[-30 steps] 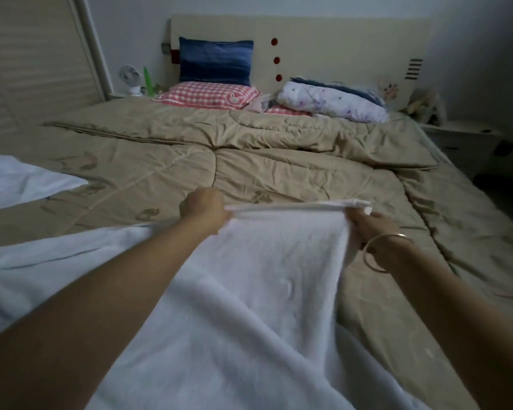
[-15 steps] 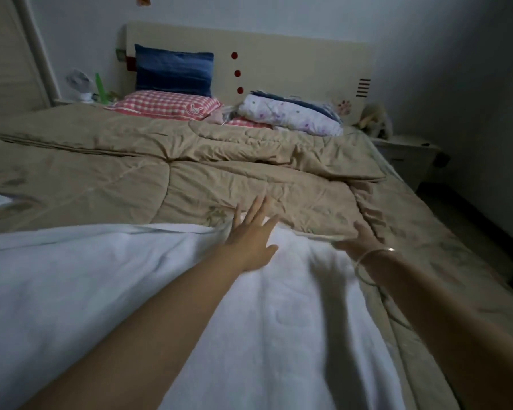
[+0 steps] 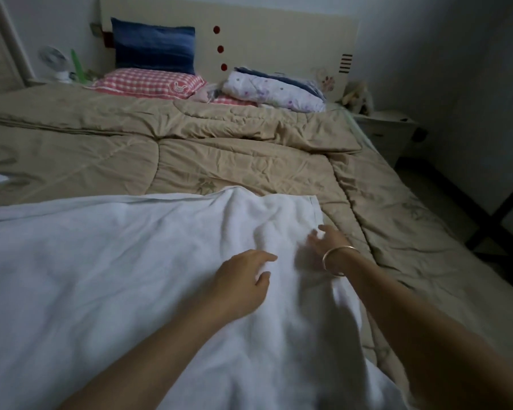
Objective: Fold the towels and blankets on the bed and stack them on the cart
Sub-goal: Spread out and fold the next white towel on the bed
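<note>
The white towel [image 3: 107, 276] is lying spread over the near half of the bed, on top of the tan quilt [image 3: 249, 155]. Its long axis is running across the bed from the person's left to their right. Both hands are working at its right-hand end. The left hand [image 3: 243, 279] is resting on the cloth with fingers loosely bent and apart, gripping nothing. The right hand [image 3: 323, 241], wearing a bangle [image 3: 336, 260], is lying just beside it, nearer the towel's right edge, its fingers splayed though blurred. The towel's far right corner [image 3: 313, 199] is sitting just beyond the right hand, so that hand looks better placed for taking it, while most of the cloth is stretching away leftward. No cart is showing.
</note>
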{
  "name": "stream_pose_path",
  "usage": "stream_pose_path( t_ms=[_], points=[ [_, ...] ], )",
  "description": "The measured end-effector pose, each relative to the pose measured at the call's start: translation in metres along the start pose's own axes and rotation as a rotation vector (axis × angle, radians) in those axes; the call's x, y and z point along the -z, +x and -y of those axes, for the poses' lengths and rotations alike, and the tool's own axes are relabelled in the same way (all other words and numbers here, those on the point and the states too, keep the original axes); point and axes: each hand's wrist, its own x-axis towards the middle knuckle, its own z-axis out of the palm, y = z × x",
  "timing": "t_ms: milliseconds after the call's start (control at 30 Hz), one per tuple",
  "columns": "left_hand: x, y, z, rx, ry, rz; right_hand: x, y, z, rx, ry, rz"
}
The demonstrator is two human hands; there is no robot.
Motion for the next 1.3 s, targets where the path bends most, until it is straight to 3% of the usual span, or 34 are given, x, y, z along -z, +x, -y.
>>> stream_pose_path(
  t_ms=[100,200,333,433,567,767,933,1067,1200,1300],
  points=[
    [0.001,-0.031,-0.043,-0.067,-0.083,-0.016,0.022,-0.022,-0.014,-0.166,0.188,0.005],
    [-0.005,-0.064,-0.085,-0.046,-0.169,0.029,0.040,-0.064,-0.027,-0.248,0.203,0.128],
    [-0.021,-0.119,-0.127,-0.095,-0.229,0.241,0.055,-0.134,-0.052,-0.368,0.367,0.353],
    [-0.030,-0.167,-0.141,-0.111,-0.229,0.317,0.062,-0.183,-0.070,-0.354,0.320,0.441],
    [-0.049,-0.217,-0.131,-0.094,-0.176,0.317,0.065,-0.220,-0.096,-0.350,0.474,0.527],
    [-0.068,-0.252,-0.119,-0.181,0.032,0.198,0.073,-0.263,-0.109,-0.233,0.489,0.886],
    [-0.064,-0.261,-0.128,-0.064,-0.108,-0.019,0.070,-0.293,-0.113,0.032,0.444,0.691],
    [-0.055,-0.264,-0.133,-0.043,-0.185,-0.034,0.067,-0.306,-0.117,0.146,0.317,0.394],
    [-0.055,-0.275,-0.135,-0.139,-0.107,-0.015,0.075,-0.320,-0.126,0.067,0.466,0.411],
    [-0.064,-0.283,-0.134,-0.191,0.143,-0.013,0.078,-0.327,-0.130,0.119,0.380,0.313]
  ],
)
